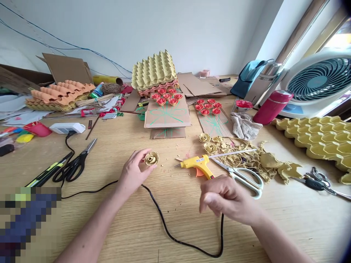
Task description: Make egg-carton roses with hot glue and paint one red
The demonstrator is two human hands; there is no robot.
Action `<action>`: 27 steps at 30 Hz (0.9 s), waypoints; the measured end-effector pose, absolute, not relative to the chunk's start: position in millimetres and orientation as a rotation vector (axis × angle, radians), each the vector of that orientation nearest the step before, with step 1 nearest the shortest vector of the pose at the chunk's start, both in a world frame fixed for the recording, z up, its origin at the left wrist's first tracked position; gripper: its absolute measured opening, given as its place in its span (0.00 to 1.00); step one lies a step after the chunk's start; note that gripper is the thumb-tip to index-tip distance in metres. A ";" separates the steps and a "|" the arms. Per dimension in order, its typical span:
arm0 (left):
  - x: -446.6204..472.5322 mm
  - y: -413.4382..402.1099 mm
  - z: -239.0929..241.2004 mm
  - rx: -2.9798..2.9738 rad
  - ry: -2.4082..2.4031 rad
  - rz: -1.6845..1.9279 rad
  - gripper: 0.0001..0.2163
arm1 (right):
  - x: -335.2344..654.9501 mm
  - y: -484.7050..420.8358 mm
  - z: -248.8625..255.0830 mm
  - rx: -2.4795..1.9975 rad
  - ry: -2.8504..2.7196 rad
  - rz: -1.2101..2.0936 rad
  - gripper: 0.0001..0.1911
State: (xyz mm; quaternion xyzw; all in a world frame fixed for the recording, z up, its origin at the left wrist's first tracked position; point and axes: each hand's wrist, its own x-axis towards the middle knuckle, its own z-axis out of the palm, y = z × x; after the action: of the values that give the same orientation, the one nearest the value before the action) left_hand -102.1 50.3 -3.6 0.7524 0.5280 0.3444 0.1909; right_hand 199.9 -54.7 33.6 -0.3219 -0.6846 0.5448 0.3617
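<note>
Looking down on a wide wooden table [175,233] under a pale wall, cluttered along the far edge and bright from a window at the right. Holding a small yellow paper rose [151,158] at the fingertips of the left hand [134,172], pinching it just above the tabletop, left of centre. Hovering the right hand [226,202] near the front, fingers loosely curled and blurred, gripping nothing. Lying just beyond that hand, a yellow glue gun [197,164], nozzle pointing left, resting on the wood with its black cord [167,228] looping toward the near edge. Sitting right beside the gun, white-handled scissors [242,176], blades open and reaching into a heap of yellow scraps [246,159]. Waiting close by, two more yellow roses [207,143] at the left fringe of that heap. Further back, displaying red roses [166,96] in rows on two cardboard pieces [167,115]. Stacking up behind them, yellow egg trays [153,70]. Over on the left, black scissors [75,164] lying near a white power strip [67,128]. On the right, a red bottle [272,106] on its side in front of a white fan [318,82], another egg tray [318,138] closer in.
</note>
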 end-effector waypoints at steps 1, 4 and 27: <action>-99.8 50.5 -2.8 2.195 1.479 0.945 0.20 | 196.5 -56.0 35.7 -0.892 -1.878 1.331 0.23; -93.3 55.9 -0.3 2.347 1.466 0.867 0.20 | 186.6 -60.4 39.1 -1.009 -2.119 1.227 0.11; -80.4 77.6 -18.6 2.392 1.533 0.821 0.19 | 185.2 -45.7 15.2 -0.934 -1.179 1.544 0.20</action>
State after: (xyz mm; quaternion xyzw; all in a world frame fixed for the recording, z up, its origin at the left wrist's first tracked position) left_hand -80.4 77.6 -18.6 0.8053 0.5163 0.2763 0.0920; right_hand 185.2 -45.7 15.2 -0.3817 -0.4819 0.6311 0.4731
